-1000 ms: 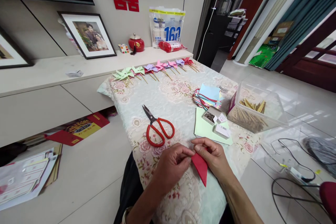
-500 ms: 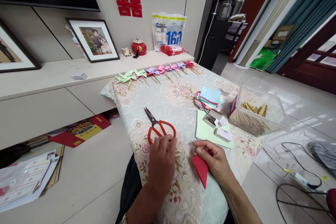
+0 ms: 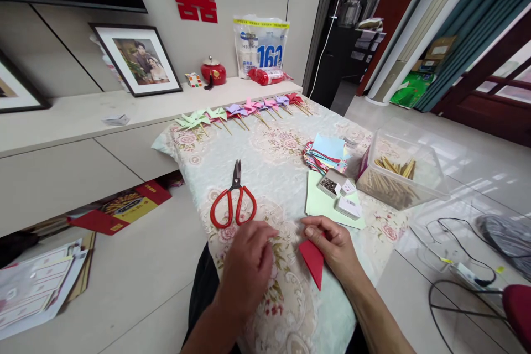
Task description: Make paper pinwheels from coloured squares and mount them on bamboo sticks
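A red folded paper triangle (image 3: 313, 263) lies on the flowered tablecloth (image 3: 282, 160) near its front edge. My right hand (image 3: 337, 245) holds the triangle's upper edge with thumb and fingers curled over it. My left hand (image 3: 248, 264) hovers just left of it with its fingers loosely spread and nothing in them. Red-handled scissors (image 3: 232, 204) lie shut a little beyond my left fingertips, blades pointing away from me.
A light green sheet (image 3: 321, 206) carries small boxes of pins (image 3: 332, 185). Behind it are a stack of coloured paper squares (image 3: 327, 152) and a clear tub of wooden sticks (image 3: 398, 174). Several paper pinwheels (image 3: 244, 108) line the far edge. Cables (image 3: 460, 265) lie on the floor at right.
My left hand let go of the red paper and reached to the scissors. The scissors have shifted left and turned, and my left hand is now drawn back from them.
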A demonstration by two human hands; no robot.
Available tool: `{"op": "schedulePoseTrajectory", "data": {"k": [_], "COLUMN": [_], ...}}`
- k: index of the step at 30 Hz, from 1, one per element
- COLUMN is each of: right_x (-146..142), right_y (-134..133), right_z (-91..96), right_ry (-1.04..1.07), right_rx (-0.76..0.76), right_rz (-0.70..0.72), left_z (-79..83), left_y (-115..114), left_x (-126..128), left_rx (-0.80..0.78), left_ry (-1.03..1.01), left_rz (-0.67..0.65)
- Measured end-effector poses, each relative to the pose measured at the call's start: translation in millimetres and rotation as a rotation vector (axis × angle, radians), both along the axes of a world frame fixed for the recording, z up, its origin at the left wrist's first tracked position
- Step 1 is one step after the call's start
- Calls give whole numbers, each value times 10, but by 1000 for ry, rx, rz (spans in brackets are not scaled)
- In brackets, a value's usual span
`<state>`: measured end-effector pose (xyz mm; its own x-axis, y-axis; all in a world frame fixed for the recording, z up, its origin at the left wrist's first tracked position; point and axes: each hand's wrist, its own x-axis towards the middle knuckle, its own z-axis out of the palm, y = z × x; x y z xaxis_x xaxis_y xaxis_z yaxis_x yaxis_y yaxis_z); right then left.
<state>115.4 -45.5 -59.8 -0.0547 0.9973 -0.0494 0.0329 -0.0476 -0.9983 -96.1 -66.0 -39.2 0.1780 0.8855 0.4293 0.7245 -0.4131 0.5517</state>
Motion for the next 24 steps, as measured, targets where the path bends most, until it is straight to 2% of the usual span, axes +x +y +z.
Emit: {"op": "schedulePoseTrajectory", "data": {"k": [2, 6, 15, 24], "right_x": [10, 30, 56, 42], "right_y": [-6, -13, -9, -11], "right_z": [4, -3, -73, -49], "right_ry": [-9, -9, -34, -66], "right_rx": [4, 8, -9, -6], "right_rz": [-2, 6, 37, 38], "left_z": [2, -49, -144, -140], "left_y": [-70, -124, -113, -121], "left_x": [162, 340, 362, 349], "left_rx": [-73, -101, 64, -33], "left_ry": [-144, -203, -182, -233], "left_rz": [-110, -186, -275, -317]}}
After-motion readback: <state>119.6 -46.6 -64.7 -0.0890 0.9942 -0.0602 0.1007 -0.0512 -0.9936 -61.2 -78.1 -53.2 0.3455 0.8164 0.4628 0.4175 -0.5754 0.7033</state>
